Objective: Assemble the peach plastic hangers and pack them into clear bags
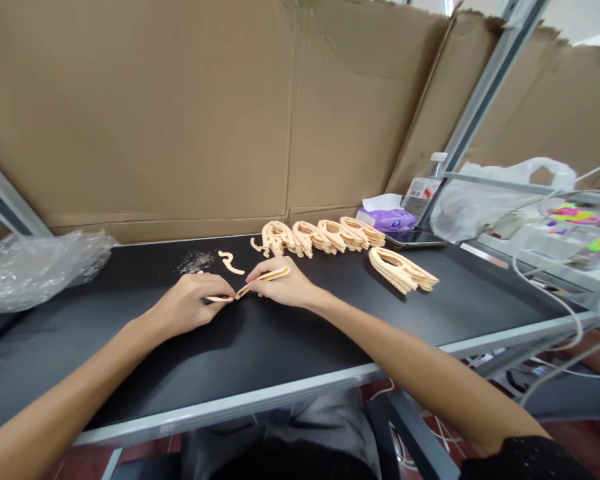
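Observation:
My left hand (pixel 193 303) pinches a thin cream-coloured plastic piece (pixel 219 299) above the black table. Between the fingers of my right hand (pixel 287 285) is a longer cream-coloured plastic piece (pixel 275 274), tilted, its lower end meeting the left-hand piece near the left fingertips. Whether the two are joined cannot be made out. A loose curved cream piece (pixel 231 263) lies just beyond the hands, with another small hooked piece (pixel 255 245) farther back. Behind my right hand stand several stacks of cream-coloured arched parts (pixel 305 239); one more stack (pixel 403 270) lies to the right.
Pale shavings (pixel 196 261) are scattered on the black tabletop (pixel 290 343). Clear plastic wrap (pixel 45 267) lies at left. At the back right are a purple tissue pack (pixel 387 219), a bottle (pixel 424 190), a dark tablet (pixel 415 238) and a white bag (pixel 480 200). Cardboard (pixel 180 120) walls the back.

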A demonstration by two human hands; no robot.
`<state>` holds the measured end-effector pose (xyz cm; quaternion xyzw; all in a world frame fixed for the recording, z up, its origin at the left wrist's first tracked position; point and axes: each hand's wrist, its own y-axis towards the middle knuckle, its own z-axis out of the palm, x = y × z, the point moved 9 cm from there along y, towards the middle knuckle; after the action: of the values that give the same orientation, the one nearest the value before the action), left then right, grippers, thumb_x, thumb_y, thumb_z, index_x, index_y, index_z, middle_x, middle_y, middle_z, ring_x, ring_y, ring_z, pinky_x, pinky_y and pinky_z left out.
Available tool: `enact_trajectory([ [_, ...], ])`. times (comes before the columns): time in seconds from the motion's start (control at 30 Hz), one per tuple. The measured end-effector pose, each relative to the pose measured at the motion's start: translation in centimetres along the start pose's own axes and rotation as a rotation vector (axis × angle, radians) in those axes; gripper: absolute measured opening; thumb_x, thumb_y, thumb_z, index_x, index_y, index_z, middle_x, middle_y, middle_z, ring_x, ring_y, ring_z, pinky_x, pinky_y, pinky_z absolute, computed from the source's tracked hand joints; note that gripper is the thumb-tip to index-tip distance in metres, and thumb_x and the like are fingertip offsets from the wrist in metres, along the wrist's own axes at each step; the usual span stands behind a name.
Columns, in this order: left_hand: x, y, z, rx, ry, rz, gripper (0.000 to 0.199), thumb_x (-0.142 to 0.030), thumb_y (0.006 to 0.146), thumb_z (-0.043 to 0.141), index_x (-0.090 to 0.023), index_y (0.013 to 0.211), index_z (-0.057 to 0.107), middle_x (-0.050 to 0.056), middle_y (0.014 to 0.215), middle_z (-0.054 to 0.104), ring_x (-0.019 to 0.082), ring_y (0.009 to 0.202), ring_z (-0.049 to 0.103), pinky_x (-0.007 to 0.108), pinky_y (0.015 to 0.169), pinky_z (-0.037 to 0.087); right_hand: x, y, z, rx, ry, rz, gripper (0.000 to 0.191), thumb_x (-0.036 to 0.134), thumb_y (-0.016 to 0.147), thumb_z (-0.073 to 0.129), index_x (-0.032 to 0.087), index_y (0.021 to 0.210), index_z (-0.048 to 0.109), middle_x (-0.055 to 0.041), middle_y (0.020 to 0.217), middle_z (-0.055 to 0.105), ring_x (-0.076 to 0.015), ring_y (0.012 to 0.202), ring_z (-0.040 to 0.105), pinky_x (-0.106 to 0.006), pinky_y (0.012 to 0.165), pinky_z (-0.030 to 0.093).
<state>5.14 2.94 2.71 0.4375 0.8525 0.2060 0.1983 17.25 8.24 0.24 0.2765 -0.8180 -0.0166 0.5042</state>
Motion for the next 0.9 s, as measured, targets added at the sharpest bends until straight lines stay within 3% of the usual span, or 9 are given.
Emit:
enact_trajectory([
  [0.47,0.1,-0.2,0.1,0.017,0.066,0.027,0.024,-0.021,0.092,0.052,-0.02,0.086,0.074,0.003,0.081,0.076,0.015,0.073,0.069,0.024,0.071,0.05,0.5,-0.3,0.2,0.014,-0.021,-0.066,0.011,0.01,0.076,0.065,0.012,0.079,0.076,-0.0004,0.064,0.069,-0.0096,0.059,0.061,-0.019,0.059,0.044],
  [0.9,1.6,-0.5,0.0,-0.034,-0.017,-0.116,0.02,-0.028,0.086,0.06,-0.021,0.081,0.077,0.003,0.078,0.078,0.016,0.07,0.071,0.023,0.068,0.052,1.0,-0.6,0.5,-0.008,-0.112,-0.103,0.013,0.012,0.077,0.065,0.011,0.08,0.077,-0.0027,0.068,0.071,-0.0098,0.058,0.059,-0.019,0.056,0.04],
])
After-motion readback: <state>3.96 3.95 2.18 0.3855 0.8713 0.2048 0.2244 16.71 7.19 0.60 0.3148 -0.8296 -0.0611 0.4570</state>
